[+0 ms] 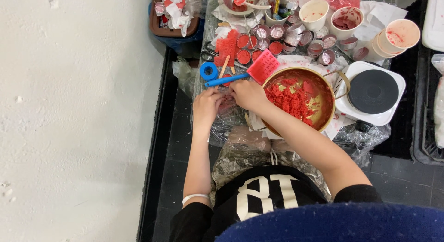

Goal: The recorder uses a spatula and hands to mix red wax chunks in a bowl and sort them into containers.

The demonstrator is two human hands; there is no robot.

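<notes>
My left hand [206, 103] and my right hand [248, 94] meet at the near edge of a plastic-covered table [203, 48], fingers curled around something small and reddish that the hands mostly hide. A blue-handled spatula with a pink slotted blade [252, 71] lies just beyond my knuckles. To the right, touching my right forearm, sits a gold-coloured pot [329, 91] holding crumbled red wax-like chunks [291, 99].
Several small metal tins [276, 47], some filled red, crowd the table's middle with a blue tape roll [208, 71], scissors [209, 53] and paper cups [397, 36]. A white hotplate [373, 91] stands right of the pot. A white wall [69, 117] runs along the left.
</notes>
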